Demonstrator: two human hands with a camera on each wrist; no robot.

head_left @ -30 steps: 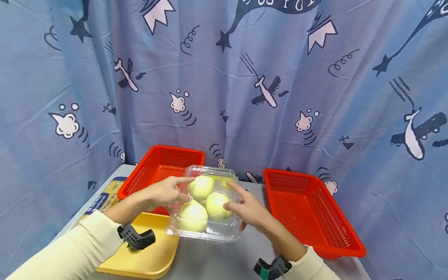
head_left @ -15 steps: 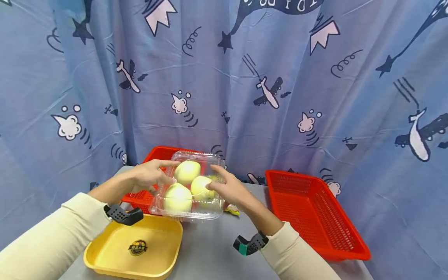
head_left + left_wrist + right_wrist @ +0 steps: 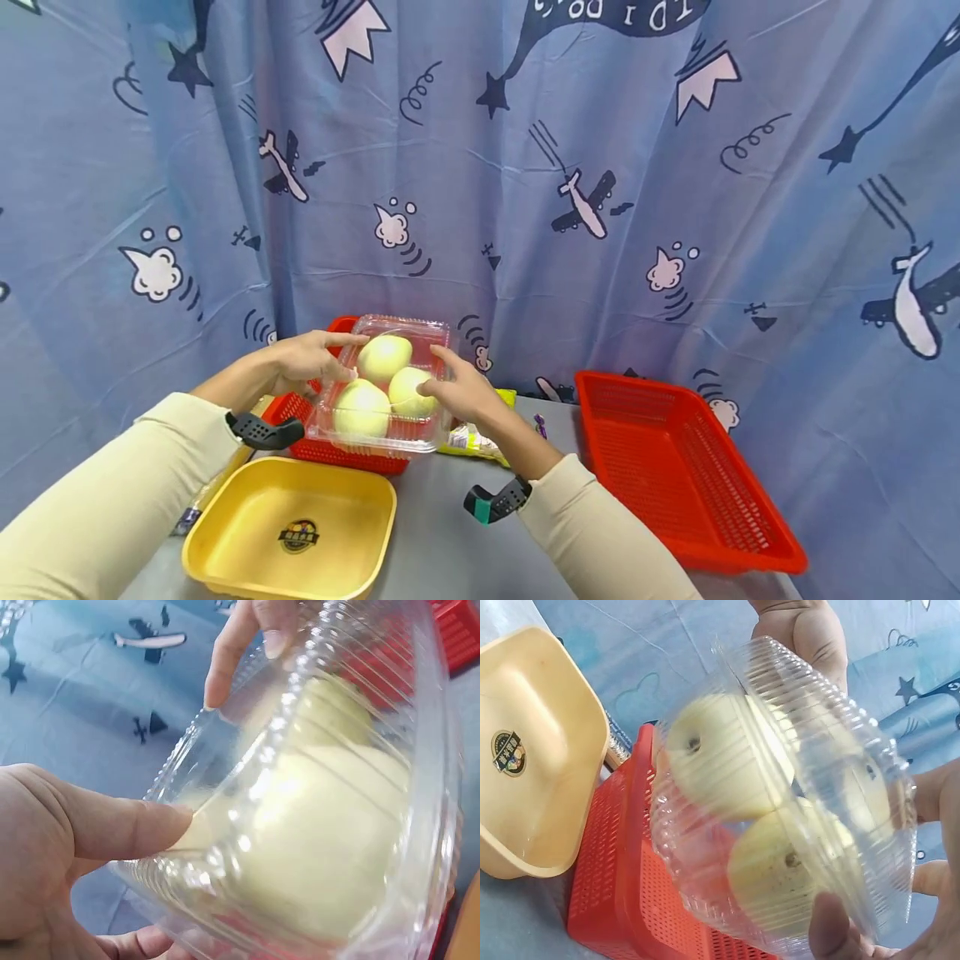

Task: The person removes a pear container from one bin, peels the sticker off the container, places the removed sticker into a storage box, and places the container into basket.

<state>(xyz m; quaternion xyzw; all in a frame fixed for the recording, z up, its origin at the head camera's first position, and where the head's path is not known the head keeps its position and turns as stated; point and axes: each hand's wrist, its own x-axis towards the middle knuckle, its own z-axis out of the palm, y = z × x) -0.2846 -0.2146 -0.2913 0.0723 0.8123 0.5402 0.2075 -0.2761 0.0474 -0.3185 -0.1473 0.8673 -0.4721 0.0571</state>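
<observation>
A clear plastic clamshell box (image 3: 375,440) with 3 pale yellow-green, pear-like fruits (image 3: 363,410) inside is held up, tilted, over the left red basket (image 3: 341,454). My left hand (image 3: 303,362) grips its left side; in the left wrist view the thumb (image 3: 142,825) lies along the ridged rim. On the opposite side my right hand (image 3: 461,387) holds the box, thumb and index finger over the lid. The right wrist view shows the fruits (image 3: 727,757) through the ribbed plastic, and the lid looks closed. Most of the basket is hidden behind the box.
A yellow tray (image 3: 337,550) with a dark label stands in front of the left basket. Behind my right forearm lie a yellow snack packet (image 3: 472,442) and a small purple-wrapped item (image 3: 541,427). Another red basket (image 3: 660,467) is at the right. A patterned blue curtain (image 3: 480,183) hangs behind.
Both hands have carried the box of fruit left and slightly up, from beside the left red basket to over it. The yellow tray and the snack packet have come into fuller view.
</observation>
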